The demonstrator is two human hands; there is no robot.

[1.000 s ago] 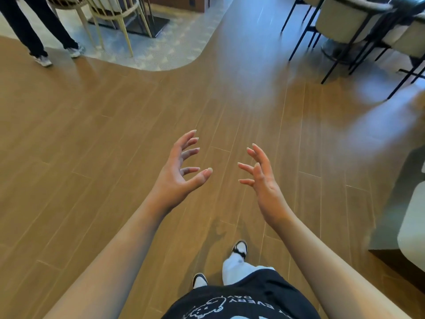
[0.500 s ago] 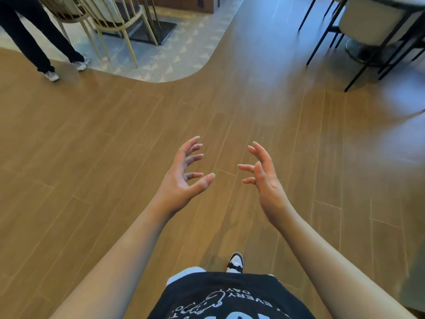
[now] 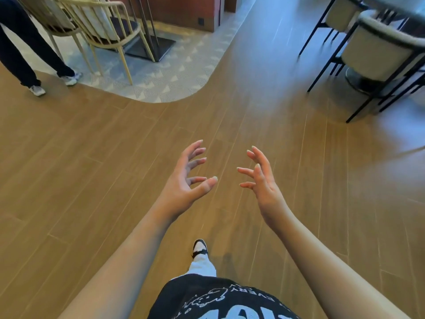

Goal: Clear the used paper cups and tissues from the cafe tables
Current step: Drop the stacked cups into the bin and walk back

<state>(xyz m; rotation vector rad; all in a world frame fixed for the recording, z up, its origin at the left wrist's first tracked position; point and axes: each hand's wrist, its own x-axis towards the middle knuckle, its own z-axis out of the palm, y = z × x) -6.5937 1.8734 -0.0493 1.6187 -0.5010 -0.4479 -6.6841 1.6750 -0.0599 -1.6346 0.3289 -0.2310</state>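
Since a moment ago the cream chairs (image 3: 101,31) and the patterned tile patch (image 3: 174,77) have slid closer and lower in my view, and the person in dark trousers (image 3: 20,49) now stands further into view at the far left; my own hands have barely shifted against each other. My left hand (image 3: 184,180) is held out in front of me, palm turned inward, fingers spread wide and slightly bent, thumb pointing toward the other hand, holding nothing. My right hand (image 3: 264,183) mirrors it just beside, fingers splayed and loosely crooked, also holding nothing. A gap of bare wood floor (image 3: 92,169) shows between the two. Below my hands, one foot in a black and white shoe (image 3: 199,247) is stepped forward on the floor, with a pale trouser leg (image 3: 202,265) above it and my black printed shirt (image 3: 218,298) at the bottom edge. Beyond my hands the wood floor runs up to the tile patch, where the cream chairs stand beside a dark table base (image 3: 149,47). To the right of the tile patch, well apart from it, are padded chairs with black legs (image 3: 379,54). No paper cups or tissues can be seen from here, and no tabletop is clearly in view.
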